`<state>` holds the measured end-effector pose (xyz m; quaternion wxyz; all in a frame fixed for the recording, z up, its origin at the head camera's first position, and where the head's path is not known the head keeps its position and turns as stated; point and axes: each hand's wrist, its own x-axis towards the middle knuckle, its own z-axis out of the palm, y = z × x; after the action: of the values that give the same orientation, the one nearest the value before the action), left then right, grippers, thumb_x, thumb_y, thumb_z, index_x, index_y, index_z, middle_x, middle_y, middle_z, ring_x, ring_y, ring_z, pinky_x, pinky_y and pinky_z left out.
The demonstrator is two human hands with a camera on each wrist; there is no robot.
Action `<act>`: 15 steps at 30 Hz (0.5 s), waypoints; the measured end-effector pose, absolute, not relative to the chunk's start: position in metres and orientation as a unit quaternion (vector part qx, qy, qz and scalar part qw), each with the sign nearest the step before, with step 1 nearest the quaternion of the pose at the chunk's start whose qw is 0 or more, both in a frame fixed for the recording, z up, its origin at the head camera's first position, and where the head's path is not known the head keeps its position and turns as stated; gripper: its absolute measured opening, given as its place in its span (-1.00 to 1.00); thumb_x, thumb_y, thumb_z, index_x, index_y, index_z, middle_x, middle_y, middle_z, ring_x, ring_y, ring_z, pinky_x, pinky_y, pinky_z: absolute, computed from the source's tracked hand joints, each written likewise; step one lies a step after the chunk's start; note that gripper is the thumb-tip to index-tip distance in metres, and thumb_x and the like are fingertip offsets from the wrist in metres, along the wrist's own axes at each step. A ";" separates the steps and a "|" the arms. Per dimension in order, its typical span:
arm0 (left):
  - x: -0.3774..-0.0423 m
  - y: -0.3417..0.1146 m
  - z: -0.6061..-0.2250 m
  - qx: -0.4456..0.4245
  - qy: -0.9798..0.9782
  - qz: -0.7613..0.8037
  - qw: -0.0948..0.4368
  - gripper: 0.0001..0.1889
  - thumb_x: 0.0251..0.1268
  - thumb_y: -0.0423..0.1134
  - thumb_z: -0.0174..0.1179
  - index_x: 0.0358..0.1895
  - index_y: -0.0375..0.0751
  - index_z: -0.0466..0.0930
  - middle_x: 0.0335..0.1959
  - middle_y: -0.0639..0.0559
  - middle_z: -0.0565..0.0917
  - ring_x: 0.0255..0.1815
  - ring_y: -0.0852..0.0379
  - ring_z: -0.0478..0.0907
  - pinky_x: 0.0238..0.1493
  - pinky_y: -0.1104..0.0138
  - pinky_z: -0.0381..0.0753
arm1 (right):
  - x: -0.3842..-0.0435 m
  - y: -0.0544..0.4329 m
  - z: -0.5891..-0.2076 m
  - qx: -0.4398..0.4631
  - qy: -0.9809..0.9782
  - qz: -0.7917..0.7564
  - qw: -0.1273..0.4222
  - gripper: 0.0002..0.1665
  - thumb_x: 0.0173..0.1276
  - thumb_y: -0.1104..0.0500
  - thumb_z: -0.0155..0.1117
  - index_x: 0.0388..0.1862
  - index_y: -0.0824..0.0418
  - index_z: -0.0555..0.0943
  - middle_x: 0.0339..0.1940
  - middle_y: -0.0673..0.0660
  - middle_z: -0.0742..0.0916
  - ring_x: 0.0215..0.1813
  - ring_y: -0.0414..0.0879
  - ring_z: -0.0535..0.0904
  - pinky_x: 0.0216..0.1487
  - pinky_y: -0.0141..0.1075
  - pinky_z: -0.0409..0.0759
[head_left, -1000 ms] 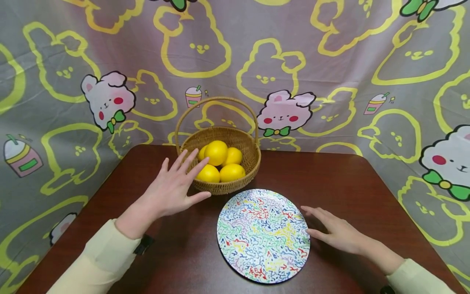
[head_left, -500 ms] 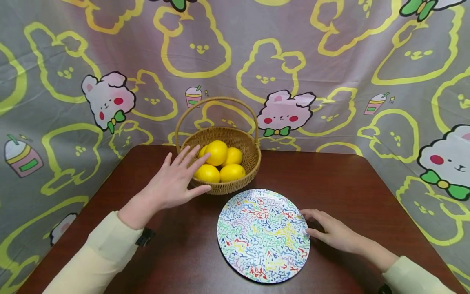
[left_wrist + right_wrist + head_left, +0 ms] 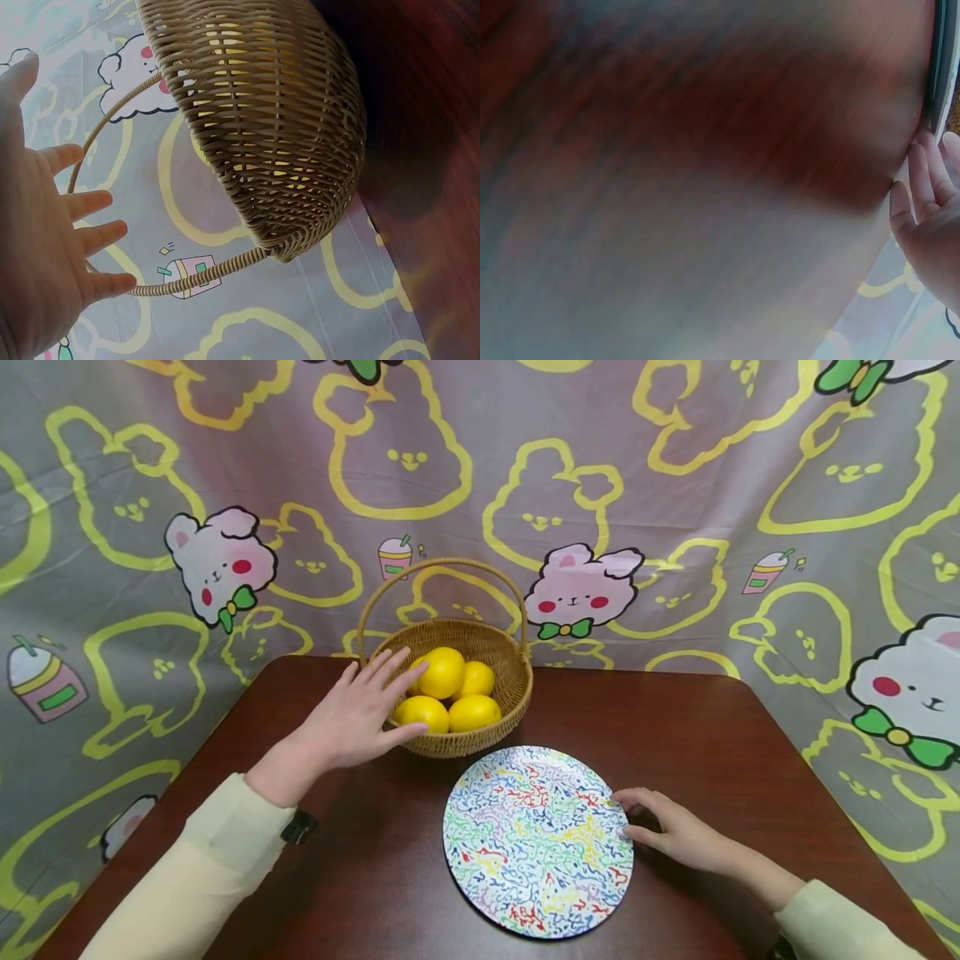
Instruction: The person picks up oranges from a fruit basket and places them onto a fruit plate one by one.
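My left hand point(image 3: 348, 714) hovers with spread fingers at the near left side of a wicker basket point(image 3: 491, 639). Several yellow lemons point(image 3: 441, 673) are piled inside that basket. In the left wrist view, the basket's woven side point(image 3: 262, 112) faces me, with the fingers in front of its arched handle point(image 3: 202, 279). A round plate point(image 3: 538, 843), white with multicoloured squiggles, lies flat on the table in front of the basket. At the plate's right edge rests my right hand point(image 3: 686, 837), its bent fingers touching the rim. The right wrist view shows those fingertips beside the plate's dark underside point(image 3: 937, 67).
A dark reddish-brown table point(image 3: 675, 718) carries both things. Behind and along the sides hangs a grey cloth point(image 3: 697, 435) printed with yellow outlines and rabbits. The basket handle stands upright over the fruit.
My left hand has shifted slightly forward, closer over the basket's left rim. My right hand has moved a little left, its fingers now bent against the plate's edge. Plate and basket stayed put.
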<state>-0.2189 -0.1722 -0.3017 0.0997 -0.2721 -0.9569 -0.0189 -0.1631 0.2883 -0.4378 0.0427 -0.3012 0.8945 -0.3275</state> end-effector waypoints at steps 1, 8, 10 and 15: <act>-0.220 -0.172 -0.301 -0.273 -0.956 -0.018 0.102 -0.10 0.27 0.45 -0.12 0.56 0.05 -0.02 0.56 -0.13 -0.05 0.52 -0.20 -0.12 0.36 -0.24 -0.06 | -0.163 0.288 -0.438 -0.302 0.893 -0.331 0.041 -0.50 0.39 0.06 0.26 0.24 0.22 0.46 0.01 0.01 0.59 -0.05 -0.11 0.52 -0.02 -0.26 0.52; -0.227 -0.172 -0.295 -0.276 -0.955 -0.019 0.104 -0.11 0.27 0.44 -0.11 0.56 0.05 -0.02 0.55 -0.13 -0.02 0.53 -0.18 -0.13 0.37 -0.22 -0.06 | -0.166 0.289 -0.439 -0.313 0.884 -0.344 0.041 -0.51 0.36 0.09 0.30 0.22 0.21 0.48 -0.01 0.03 0.60 -0.08 -0.09 0.50 -0.05 -0.27 0.49; -0.229 -0.172 -0.294 -0.275 -0.956 -0.019 0.102 -0.11 0.27 0.44 -0.11 0.56 0.05 -0.02 0.55 -0.13 -0.01 0.53 -0.17 -0.13 0.37 -0.21 -0.06 | -0.168 0.290 -0.441 -0.315 0.883 -0.347 0.043 -0.51 0.36 0.10 0.30 0.22 0.21 0.48 -0.02 0.04 0.60 -0.09 -0.09 0.50 -0.06 -0.27 0.49; -0.234 -0.173 -0.289 -0.282 -0.954 -0.018 0.100 -0.12 0.29 0.43 -0.13 0.56 0.04 -0.02 0.55 -0.14 -0.01 0.53 -0.14 -0.11 0.37 -0.19 -0.01 | -0.171 0.290 -0.442 -0.306 0.879 -0.360 0.058 -0.52 0.34 0.11 0.32 0.19 0.22 0.50 -0.04 0.03 0.61 -0.10 -0.09 0.50 -0.08 -0.29 0.48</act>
<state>-0.2339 -0.1730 -0.2887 0.0999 -0.2822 -0.9540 -0.0176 -0.1713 0.2899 -0.4417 0.0584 -0.3056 0.8794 -0.3603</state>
